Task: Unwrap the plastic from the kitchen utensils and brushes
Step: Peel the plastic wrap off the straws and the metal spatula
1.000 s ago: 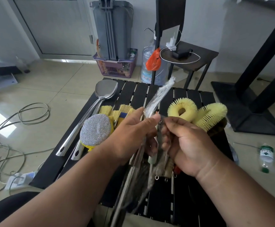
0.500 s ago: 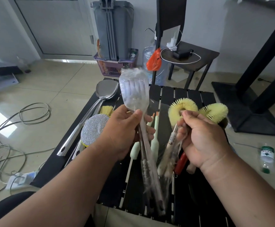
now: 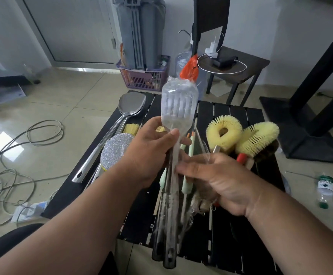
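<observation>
My left hand [image 3: 149, 151] grips the neck of a plastic-wrapped slotted spatula [image 3: 178, 108], held upright above the black slatted table [image 3: 231, 245]; its dark handles hang toward me inside the clear wrap. My right hand [image 3: 221, 179] is lower, its blurred fingers stretched left against the wrapped handle. A brown-bristled brush bundle [image 3: 200, 203] lies under that hand. On the table lie a steel spatula [image 3: 130, 106], a glittery round scrubber [image 3: 116, 149], pale green brush handles [image 3: 190, 153] and two yellow ring brushes [image 3: 224, 132] [image 3: 257, 139].
Cables [image 3: 22, 155] and a power strip [image 3: 28, 211] lie on the floor at left. A small bottle [image 3: 324, 187] lies on the floor at right. Behind the table stand a purple basket [image 3: 143, 76], a dark side table [image 3: 239, 70] and a black stand base [image 3: 300, 135].
My left hand turned the wrapped spatula upright, its head now facing me. My right hand dropped from holding the brown brushes up and moved left to the wrapped handle.
</observation>
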